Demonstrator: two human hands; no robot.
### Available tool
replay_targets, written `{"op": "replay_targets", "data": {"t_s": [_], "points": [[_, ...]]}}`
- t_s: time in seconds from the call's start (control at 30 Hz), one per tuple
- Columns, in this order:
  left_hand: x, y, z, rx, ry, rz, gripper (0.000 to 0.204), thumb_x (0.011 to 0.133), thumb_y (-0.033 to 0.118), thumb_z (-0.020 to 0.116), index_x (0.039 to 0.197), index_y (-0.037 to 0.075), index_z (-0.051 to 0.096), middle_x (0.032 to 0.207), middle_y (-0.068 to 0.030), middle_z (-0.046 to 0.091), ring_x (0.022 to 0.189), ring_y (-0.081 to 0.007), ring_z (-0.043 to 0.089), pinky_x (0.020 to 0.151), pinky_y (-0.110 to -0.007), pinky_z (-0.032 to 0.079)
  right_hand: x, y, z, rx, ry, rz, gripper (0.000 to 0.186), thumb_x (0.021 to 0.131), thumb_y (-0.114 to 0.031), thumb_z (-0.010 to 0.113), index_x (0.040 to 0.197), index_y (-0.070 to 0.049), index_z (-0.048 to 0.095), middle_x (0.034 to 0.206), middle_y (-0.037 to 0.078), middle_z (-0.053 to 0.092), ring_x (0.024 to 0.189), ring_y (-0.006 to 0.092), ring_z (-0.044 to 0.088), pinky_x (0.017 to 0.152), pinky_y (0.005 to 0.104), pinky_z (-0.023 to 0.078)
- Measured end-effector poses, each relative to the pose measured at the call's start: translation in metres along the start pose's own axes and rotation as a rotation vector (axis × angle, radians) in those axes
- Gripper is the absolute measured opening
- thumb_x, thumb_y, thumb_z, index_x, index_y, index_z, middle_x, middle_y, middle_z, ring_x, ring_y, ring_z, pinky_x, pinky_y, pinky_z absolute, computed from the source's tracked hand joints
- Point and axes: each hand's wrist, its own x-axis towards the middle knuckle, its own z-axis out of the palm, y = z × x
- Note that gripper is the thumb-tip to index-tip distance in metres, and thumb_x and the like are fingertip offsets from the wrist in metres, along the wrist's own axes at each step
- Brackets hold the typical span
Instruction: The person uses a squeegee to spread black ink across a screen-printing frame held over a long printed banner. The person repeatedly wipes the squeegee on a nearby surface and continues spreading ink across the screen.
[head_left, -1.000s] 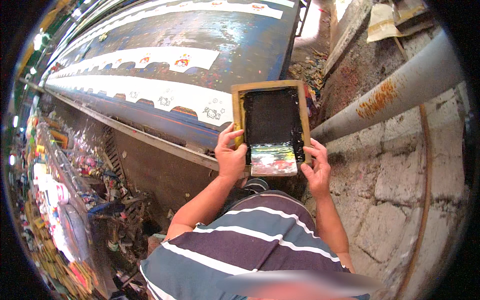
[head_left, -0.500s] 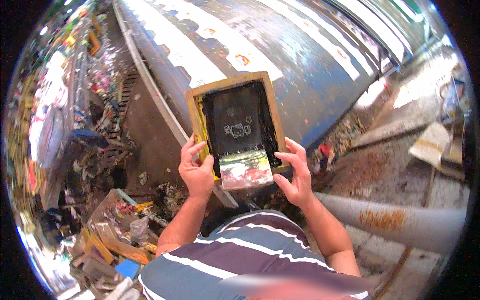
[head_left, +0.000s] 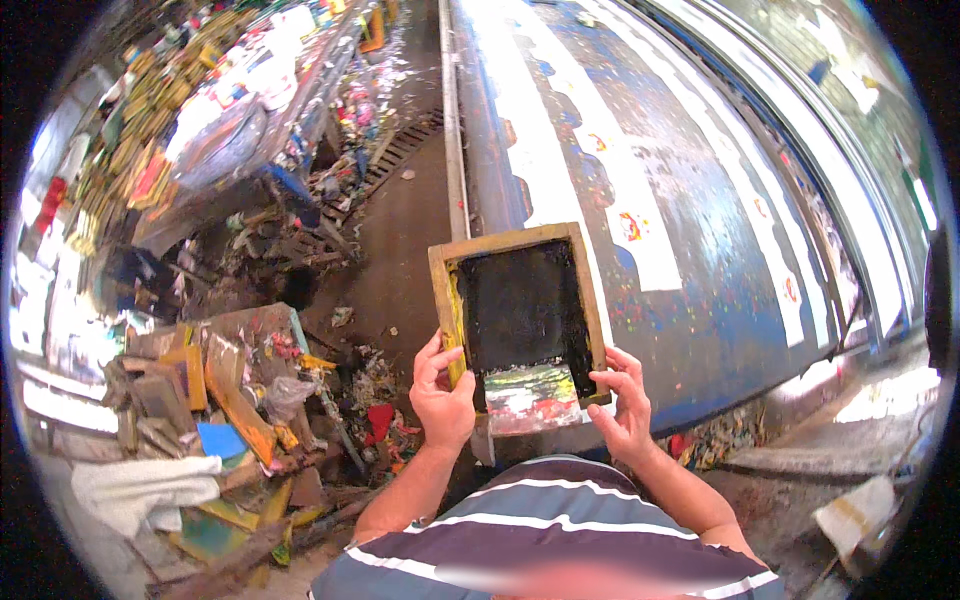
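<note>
I hold a small wooden screen-printing frame [head_left: 512, 242] in front of my body, near the end of a long printing table. Black mesh [head_left: 520, 310] fills it, and yellow paint stains its left inner edge. Across its near end lies a flat rectangular scraper [head_left: 533, 402], smeared with white, yellow, green and red paint. My left hand [head_left: 443, 398] is closed around the frame's lower left side, thumb on top. On the opposite side, my right hand [head_left: 626, 408] grips the lower right edge with bent fingers, its thumb close to the scraper.
White fabric strips [head_left: 625, 190] with small red-orange prints run along the paint-specked table [head_left: 700, 330]. Left of it lie a floor grating [head_left: 405, 140] and a cluttered second table [head_left: 235, 140]. Wood scraps [head_left: 230, 400] and a white cloth [head_left: 145, 487] are heaped at lower left.
My view has swung left, so the table appears farther right. Both hands still hold the frame with the scraper in it. The pale outline drawing seen on the mesh no longer shows.
</note>
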Motion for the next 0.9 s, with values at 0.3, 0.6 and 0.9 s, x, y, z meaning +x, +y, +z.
{"op": "replay_targets", "data": {"t_s": [0.3,0.6,0.9], "points": [[-0.051,0.021,0.062,0.008,0.246,-0.017,0.041,0.091,-0.019,0.073,0.128,-0.003,0.074,0.168,-0.0211,0.057,0.154,-0.0321,0.06,0.124,-0.043,0.055,0.048,0.048,-0.074,0.127,-0.257,-0.094,0.045,0.094,-0.019,0.083,0.136,-0.005,0.075,0.168,0.027,0.05,0.154,0.0423,0.052,0.129,0.0569,0.04],[-0.099,0.055,0.163,0.156,0.302,-0.034,0.04,0.088,-0.018,0.073,0.125,-0.003,0.076,0.167,-0.0221,0.057,0.157,-0.0364,0.057,0.129,-0.047,0.048,0.044,0.088,-0.189,0.199,-0.311,-0.11,0.046,0.095,-0.017,0.084,0.139,-0.007,0.074,0.167,0.024,0.049,0.158,0.0426,0.049,0.13,0.0547,0.039],[-0.101,0.067,0.229,0.121,0.136,-0.025,0.038,0.089,-0.017,0.073,0.124,-0.001,0.077,0.165,-0.0204,0.059,0.158,-0.0354,0.056,0.129,-0.047,0.049,0.01,0.096,-0.254,0.128,-0.148,-0.083,0.045,0.095,-0.015,0.083,0.139,-0.007,0.074,0.164,0.024,0.052,0.158,0.0436,0.048,0.132,0.0557,0.038]]}}
